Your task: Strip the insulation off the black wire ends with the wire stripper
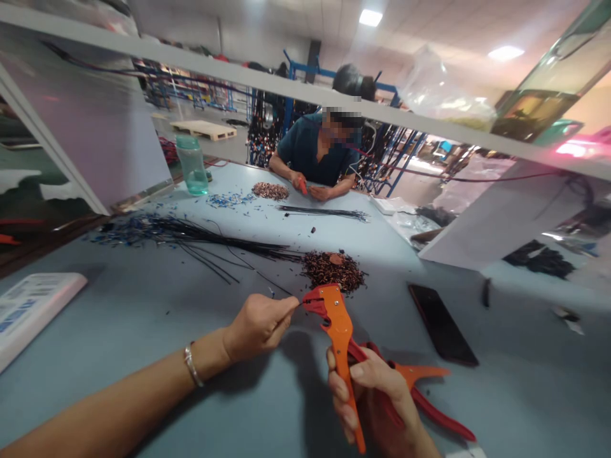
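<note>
My left hand [258, 323] is closed in a pinch on a thin black wire [267, 278], whose tip meets the jaws of an orange and red wire stripper [337, 324]. My right hand [372, 388] wraps round the handles of that wire stripper and holds it upright over the table. The rest of the wire trails back to a bundle of black wires [229, 240]. Just behind the jaws lies a pile of small dark and copper-coloured bits [334, 272]. A second orange and red tool [442, 407] lies partly hidden behind my right hand.
A black phone [443, 324] lies to the right, and a white box-like object [35, 312] at the left edge. Across the table [191, 381] a co-worker [317, 152] handles a red tool. A green bottle [192, 165] stands at the far left; a white shelf bar [229, 76] crosses above.
</note>
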### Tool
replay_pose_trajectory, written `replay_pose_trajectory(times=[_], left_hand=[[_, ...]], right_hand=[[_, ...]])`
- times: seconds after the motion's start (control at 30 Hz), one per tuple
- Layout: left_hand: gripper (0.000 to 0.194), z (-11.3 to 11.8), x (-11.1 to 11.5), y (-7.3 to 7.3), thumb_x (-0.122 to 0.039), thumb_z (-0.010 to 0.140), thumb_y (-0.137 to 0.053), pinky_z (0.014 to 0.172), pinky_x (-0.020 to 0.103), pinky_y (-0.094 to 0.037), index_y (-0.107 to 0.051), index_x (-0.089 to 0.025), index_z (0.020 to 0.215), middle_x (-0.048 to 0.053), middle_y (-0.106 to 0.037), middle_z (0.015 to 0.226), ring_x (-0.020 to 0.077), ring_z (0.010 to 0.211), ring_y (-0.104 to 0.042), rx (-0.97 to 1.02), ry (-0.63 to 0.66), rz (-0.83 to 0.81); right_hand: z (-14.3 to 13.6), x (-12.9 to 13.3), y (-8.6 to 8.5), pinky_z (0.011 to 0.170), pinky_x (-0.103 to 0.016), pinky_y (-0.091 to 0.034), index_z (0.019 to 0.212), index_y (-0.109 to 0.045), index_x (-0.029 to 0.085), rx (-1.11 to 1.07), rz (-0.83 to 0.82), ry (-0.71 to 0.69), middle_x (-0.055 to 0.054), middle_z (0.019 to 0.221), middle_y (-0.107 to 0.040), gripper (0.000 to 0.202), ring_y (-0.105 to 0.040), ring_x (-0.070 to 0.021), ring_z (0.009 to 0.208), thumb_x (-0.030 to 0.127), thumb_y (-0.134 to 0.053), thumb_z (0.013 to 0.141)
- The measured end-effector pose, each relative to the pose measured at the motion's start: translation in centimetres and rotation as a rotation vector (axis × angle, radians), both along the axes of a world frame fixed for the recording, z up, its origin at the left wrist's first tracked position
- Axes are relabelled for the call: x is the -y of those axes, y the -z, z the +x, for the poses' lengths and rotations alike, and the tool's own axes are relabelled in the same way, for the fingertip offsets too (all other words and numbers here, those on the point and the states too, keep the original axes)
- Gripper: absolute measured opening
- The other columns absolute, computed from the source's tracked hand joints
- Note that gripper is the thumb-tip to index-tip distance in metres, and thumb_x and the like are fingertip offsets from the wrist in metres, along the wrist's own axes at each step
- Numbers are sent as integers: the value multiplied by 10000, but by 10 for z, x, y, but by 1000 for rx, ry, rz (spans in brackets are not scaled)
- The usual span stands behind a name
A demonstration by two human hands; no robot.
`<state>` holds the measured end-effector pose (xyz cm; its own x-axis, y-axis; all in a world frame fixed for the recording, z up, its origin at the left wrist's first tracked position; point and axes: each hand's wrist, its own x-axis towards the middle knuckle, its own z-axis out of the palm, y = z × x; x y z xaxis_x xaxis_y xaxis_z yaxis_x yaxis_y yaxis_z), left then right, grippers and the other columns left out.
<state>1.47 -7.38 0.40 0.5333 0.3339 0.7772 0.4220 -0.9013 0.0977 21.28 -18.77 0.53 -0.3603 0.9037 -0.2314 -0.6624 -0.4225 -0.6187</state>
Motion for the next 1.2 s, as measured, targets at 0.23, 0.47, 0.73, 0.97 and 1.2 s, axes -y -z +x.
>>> replay_pose_trajectory(times=[0.23,0.47,0.73,0.97,1.2], left_hand=[[190,-4,6,0,-169,908,-451,485,206,-396,-636,-154,869,-18,-643,540,98,430,-557,93,-81,-177],[200,-1,7,-4,-198,884,-471,442,158,-362,-640,-149,790,-58,-554,476,71,395,-481,124,-133,-454],[186,-3,6,-1,-190,884,-483,469,164,-375,-663,-158,850,-44,-601,524,78,425,-503,88,-75,-457],[190,-3,7,0,-181,895,-478,487,178,-374,-663,-153,859,-31,-617,546,85,433,-524,55,-49,-444],[166,-2,9,-1,-163,893,-495,472,193,-356,-657,-156,855,-24,-632,549,83,412,-495,82,9,-354]], right_hand=[[24,-4,-15,583,-274,-575,939,-665,157,-48,3,212,-24,736,-667,274,-642,-143,592,196,-652,668],[16,-2,-10,593,-336,-547,1023,-644,122,108,146,-52,-89,827,-693,354,-685,-220,656,218,-641,682],[8,-6,1,565,-314,-520,1027,-617,145,125,179,-116,-86,844,-703,364,-676,-204,631,177,-600,664],[4,-5,1,609,-324,-520,1034,-611,133,178,187,-161,-87,841,-701,414,-681,-214,672,162,-616,622],[2,-7,3,576,-314,-523,1021,-610,132,201,178,-193,-79,834,-683,419,-666,-206,655,172,-666,608]])
